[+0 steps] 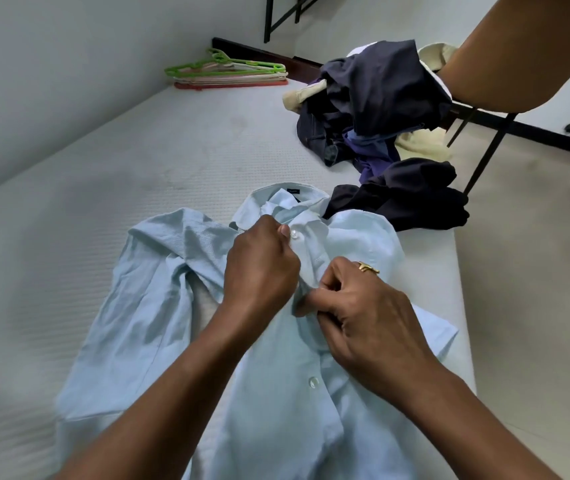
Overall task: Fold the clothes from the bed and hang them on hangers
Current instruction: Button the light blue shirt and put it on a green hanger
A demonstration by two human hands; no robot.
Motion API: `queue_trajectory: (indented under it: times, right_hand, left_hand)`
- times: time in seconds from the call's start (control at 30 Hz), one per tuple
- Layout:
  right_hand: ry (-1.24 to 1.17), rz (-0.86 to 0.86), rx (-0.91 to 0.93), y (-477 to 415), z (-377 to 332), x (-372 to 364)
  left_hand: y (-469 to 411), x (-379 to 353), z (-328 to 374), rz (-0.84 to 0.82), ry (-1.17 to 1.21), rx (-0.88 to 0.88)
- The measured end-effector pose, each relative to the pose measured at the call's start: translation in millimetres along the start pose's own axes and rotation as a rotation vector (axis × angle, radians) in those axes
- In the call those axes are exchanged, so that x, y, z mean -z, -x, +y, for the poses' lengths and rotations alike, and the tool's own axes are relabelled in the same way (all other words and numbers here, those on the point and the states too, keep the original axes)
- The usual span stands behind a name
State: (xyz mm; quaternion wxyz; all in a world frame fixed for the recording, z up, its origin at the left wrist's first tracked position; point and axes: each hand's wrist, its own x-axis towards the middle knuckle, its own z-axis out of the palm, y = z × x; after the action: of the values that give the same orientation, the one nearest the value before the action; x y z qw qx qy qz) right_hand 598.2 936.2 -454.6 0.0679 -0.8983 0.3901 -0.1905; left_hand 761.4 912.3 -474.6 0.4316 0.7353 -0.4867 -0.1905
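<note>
2 hands (pixel 262 268) (pixel 363 306) pinch shirt (pixel 276 393) placket; fabric between fingers (pixel 314 299).

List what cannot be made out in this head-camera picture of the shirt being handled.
Head view throughout.
1. Placket of light blue shirt: covered by the grip of left hand and right hand.
2. Shirt hem: cut off by bottom edge.
3. Collar label: too small to read.
4. Clothes pile: partly behind an arm.

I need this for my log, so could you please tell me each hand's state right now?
Left hand: closed, pinching the front of the shirt.
Right hand: closed, pinching the shirt front just below.
</note>
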Motion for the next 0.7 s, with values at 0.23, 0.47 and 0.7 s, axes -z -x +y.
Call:
queue_trajectory:
  times: [0.23, 0.47, 0.7]
  right_hand:
    - [-0.141, -0.018, -0.217, -2.4, 10.6, -8.9]
    - [-0.843, 0.051, -0.481, -9.2, 8.1, -10.2]
    - [-1.359, -0.144, -0.735, -14.6, 13.4, -5.0]
  left_hand:
    - [-9.9, -5.1, -5.9, -0.112, 0.174, 0.107]
    - [-13.8, -2.1, -8.9, -0.240, 0.407, 0.270]
    - [-10.5, -4.9, -7.5, -0.286, 0.492, 0.277]
